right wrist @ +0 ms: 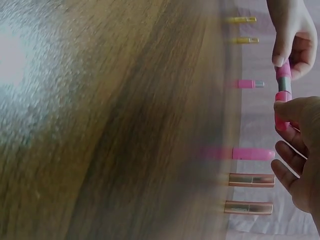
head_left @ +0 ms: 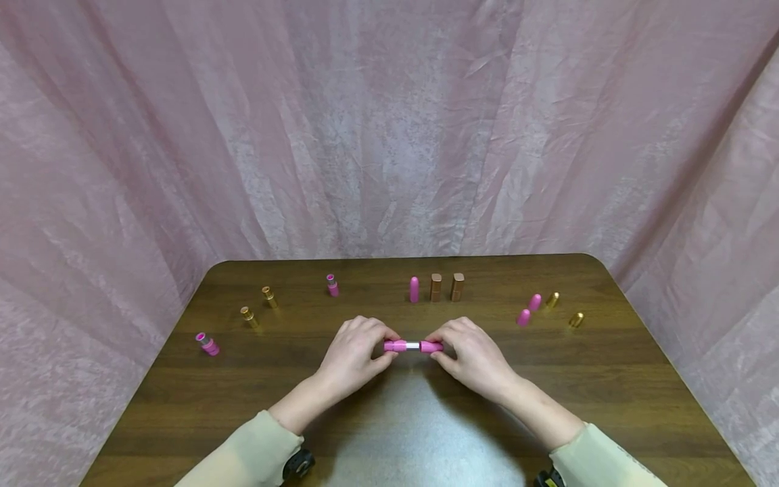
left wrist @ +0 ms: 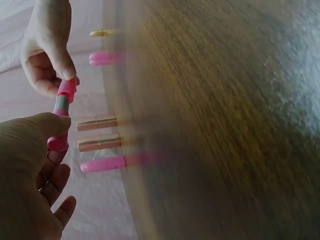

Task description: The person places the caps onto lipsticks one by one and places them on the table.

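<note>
Over the middle of the table, my left hand (head_left: 356,352) pinches the pink base of a lipstick tube (head_left: 394,345) between thumb and fingers. A silver collar (head_left: 413,345) shows at the middle of the tube. From the other side my right hand (head_left: 471,355) pinches a pink lipstick cap (head_left: 431,347), lined up with the tube and right at the silver collar's end. The tube lies level from hand to hand. In the left wrist view the cap (left wrist: 67,89) overlaps the collar's end, and in the right wrist view the collar (right wrist: 284,83) stays partly exposed.
Behind the hands stand a closed pink lipstick (head_left: 414,289) and two copper lipsticks (head_left: 435,287). To the left stand uncapped pink (head_left: 332,285) and gold lipstick bases (head_left: 270,297). Pink caps (head_left: 535,302) and gold caps (head_left: 552,299) stand to the right. A pink curtain (head_left: 389,135) hangs behind the table.
</note>
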The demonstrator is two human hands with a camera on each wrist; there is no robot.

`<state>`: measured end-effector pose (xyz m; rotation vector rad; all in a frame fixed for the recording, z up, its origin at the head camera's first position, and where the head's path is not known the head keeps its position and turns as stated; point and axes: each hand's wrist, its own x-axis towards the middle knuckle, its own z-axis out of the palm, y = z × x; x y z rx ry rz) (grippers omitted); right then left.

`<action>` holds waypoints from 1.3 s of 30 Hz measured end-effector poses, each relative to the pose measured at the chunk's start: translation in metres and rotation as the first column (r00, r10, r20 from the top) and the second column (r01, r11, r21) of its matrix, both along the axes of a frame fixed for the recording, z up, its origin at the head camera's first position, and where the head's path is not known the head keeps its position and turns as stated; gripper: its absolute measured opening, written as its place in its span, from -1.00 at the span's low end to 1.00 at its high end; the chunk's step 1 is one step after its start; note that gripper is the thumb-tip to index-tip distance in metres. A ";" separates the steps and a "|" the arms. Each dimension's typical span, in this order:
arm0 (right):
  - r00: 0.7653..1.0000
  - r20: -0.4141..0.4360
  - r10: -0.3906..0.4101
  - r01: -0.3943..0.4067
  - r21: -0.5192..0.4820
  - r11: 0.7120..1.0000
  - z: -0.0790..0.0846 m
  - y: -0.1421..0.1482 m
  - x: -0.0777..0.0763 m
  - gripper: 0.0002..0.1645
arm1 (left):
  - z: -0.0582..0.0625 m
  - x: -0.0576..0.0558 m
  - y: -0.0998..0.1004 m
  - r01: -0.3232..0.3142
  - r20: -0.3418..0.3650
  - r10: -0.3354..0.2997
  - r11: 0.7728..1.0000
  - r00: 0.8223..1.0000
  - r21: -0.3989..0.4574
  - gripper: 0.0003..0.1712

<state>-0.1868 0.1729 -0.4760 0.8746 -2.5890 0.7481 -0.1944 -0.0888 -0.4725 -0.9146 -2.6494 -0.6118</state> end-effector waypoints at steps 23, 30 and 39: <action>0.997 -0.057 0.054 -0.055 -0.027 0.998 -0.001 -0.010 0.002 -0.69 | -0.003 0.001 0.010 0.037 -0.026 -0.036 0.999 0.999 0.010 -0.78; 0.996 -0.063 0.067 -0.068 -0.021 0.997 -0.003 -0.010 0.002 -0.69 | -0.005 0.003 0.011 0.039 -0.028 -0.039 0.999 0.999 0.009 -0.77; 0.991 -0.103 0.081 -0.086 -0.039 0.996 -0.007 -0.011 0.001 -0.69 | -0.005 0.004 0.014 0.045 -0.039 -0.043 0.998 0.998 0.035 -0.78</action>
